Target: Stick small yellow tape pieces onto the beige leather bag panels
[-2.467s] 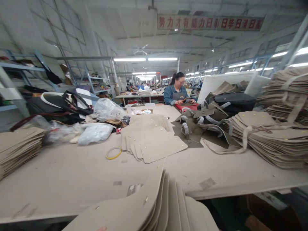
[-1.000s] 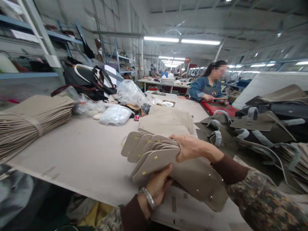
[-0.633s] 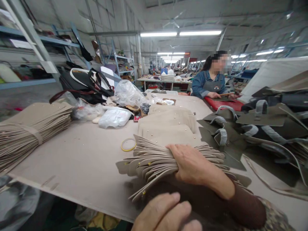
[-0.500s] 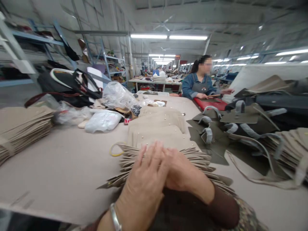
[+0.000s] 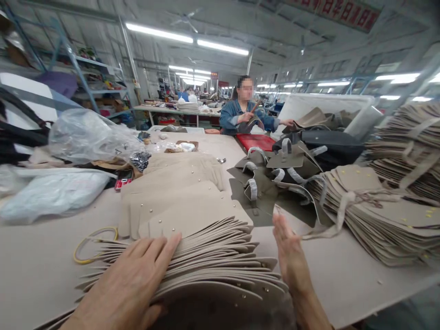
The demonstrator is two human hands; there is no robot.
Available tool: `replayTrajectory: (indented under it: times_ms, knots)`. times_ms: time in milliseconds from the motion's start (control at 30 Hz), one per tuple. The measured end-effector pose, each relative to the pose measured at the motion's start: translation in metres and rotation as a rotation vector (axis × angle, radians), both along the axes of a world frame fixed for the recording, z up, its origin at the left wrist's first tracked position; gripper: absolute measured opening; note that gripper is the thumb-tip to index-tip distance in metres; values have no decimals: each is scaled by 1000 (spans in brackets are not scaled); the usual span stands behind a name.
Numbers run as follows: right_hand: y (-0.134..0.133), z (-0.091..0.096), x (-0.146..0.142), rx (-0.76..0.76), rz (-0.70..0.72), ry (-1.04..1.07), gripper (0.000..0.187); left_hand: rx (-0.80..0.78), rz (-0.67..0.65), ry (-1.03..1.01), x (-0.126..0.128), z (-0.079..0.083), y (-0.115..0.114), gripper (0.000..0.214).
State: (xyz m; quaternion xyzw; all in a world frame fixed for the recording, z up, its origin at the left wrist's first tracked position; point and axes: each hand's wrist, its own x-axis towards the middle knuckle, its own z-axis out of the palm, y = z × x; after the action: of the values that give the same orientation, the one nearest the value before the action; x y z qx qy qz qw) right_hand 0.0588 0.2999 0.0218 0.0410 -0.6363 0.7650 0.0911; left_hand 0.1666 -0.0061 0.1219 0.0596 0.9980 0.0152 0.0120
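A fanned stack of beige leather panels (image 5: 220,256) with small metal studs lies on the table's near edge. My left hand (image 5: 134,279) rests flat on top of the stack, fingers stretched out. My right hand (image 5: 288,252) stands edge-on beside the stack's right side, fingers straight and holding nothing. More beige panels (image 5: 172,192) are spread just behind the stack.
A yellow ring (image 5: 92,238) lies left of the stack. Plastic bags (image 5: 58,192) sit at the left. Olive pieces with grey straps (image 5: 271,174) and tied beige bundles (image 5: 381,206) fill the right. A person in blue (image 5: 240,114) works at the far end.
The stack I carried in both hands now lies on the table. My right hand has come off its top and moved to its right side; my left hand lies flat on it.
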Motion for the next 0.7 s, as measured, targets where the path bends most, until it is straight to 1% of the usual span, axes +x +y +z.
replayTrajectory:
  times_ms: [67,100,133,167,200,267,300,333,367,400,433,467,500,567,633,700]
  knots:
    - [-20,-6,-1,66,206,-72,71,7,-17,-4,2,-2,-2,93]
    - [-28,-4,-2,97,298,-76,70,2,-20,-11,3,-3,-3,94]
    - [-34,-2,-4,97,363,-67,68,-4,-26,-21,4,-4,-5,95]
    - [-37,1,-8,71,386,-48,68,-11,-33,-33,4,-5,-6,97]
    - [-38,3,-14,25,370,-27,70,-15,-40,-43,5,-6,-7,98]
    - [-39,5,-28,-49,282,-4,77,-9,-52,-58,6,-8,-8,99]
    - [-41,5,-35,-40,255,-8,79,-1,-56,-62,7,-9,-9,99]
    - [-46,4,-40,-9,271,-29,80,7,-57,-60,7,-10,-9,98]
    - [-53,3,-44,33,346,-63,79,12,-56,-52,7,-11,-9,98]
    - [-60,3,-47,62,454,-94,77,15,-60,-42,6,-13,-10,99]
    - [-68,4,-48,64,536,-106,76,15,-65,-26,6,-14,-11,99]
    - [-72,6,-48,41,564,-99,77,14,-71,-9,6,-15,-13,99]
    - [-73,9,-47,8,549,-84,79,11,-80,8,6,-16,-15,100]
    - [-59,13,-41,-58,405,-44,80,9,-95,36,8,-19,-19,100]
    - [-30,13,-26,-92,248,-22,74,17,-109,55,10,-22,-23,100]
    - [1,3,-2,-144,64,18,69,34,-111,67,11,-24,-26,100]
